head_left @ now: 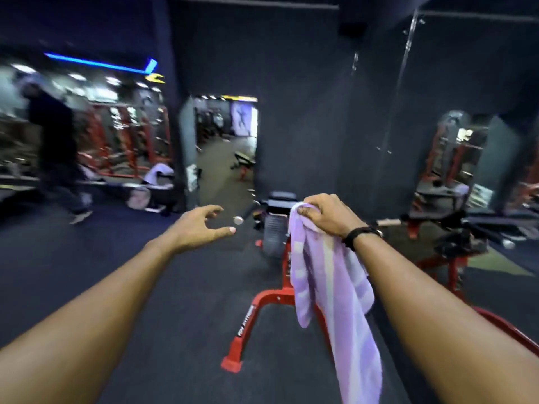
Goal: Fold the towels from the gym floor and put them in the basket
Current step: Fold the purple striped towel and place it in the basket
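Lilac striped towel (332, 290) hangs gripped in right hand (326, 215); left hand (201, 227) spread, holding nothing; frame lettering unreadable

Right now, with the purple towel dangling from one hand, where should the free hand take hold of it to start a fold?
Probably the top edge beside the right hand, which grips the towel bunched at one upper end. The cloth hangs straight down, twisted and narrow. The left hand, open and level with the grip, could come in from the left, pinch next to it and slide outward to spread the edge.

Both arms reach forward; the left hand (201, 225) spreads loosely curled, the right hand (326, 215) is fisted, knuckles up.
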Motion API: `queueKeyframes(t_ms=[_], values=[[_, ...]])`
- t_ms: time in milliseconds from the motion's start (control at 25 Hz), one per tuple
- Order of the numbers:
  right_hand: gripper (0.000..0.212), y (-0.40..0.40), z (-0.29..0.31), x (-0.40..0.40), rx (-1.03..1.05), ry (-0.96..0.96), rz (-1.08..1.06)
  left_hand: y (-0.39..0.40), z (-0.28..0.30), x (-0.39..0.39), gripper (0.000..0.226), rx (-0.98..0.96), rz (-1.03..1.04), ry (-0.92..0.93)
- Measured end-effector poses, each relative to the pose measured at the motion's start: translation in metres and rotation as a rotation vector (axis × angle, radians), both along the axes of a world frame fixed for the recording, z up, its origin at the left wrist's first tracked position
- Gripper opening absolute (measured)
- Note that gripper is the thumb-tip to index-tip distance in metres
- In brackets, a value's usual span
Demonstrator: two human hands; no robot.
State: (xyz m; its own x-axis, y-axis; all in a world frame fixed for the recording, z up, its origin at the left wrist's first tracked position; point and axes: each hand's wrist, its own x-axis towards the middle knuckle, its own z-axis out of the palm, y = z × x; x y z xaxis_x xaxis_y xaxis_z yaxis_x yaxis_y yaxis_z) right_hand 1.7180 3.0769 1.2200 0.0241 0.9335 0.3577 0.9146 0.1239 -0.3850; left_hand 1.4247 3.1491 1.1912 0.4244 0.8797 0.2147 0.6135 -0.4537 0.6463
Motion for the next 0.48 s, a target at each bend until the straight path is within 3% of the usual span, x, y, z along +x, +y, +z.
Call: queueKeyframes(t_ms=[240, 480], values=[[0.024, -0.003, 0.062, -0.171, 0.075, 0.0, 0.285, -0.074, 0.062, -0.202, 0.069, 0.14, 0.287, 0.015], [0.046, -0.063, 0.096, -0.373, 0.148, -0.003, 0.532, -0.219, 0.087, -0.411, 0.079, 0.162, 0.565, 0.031]])
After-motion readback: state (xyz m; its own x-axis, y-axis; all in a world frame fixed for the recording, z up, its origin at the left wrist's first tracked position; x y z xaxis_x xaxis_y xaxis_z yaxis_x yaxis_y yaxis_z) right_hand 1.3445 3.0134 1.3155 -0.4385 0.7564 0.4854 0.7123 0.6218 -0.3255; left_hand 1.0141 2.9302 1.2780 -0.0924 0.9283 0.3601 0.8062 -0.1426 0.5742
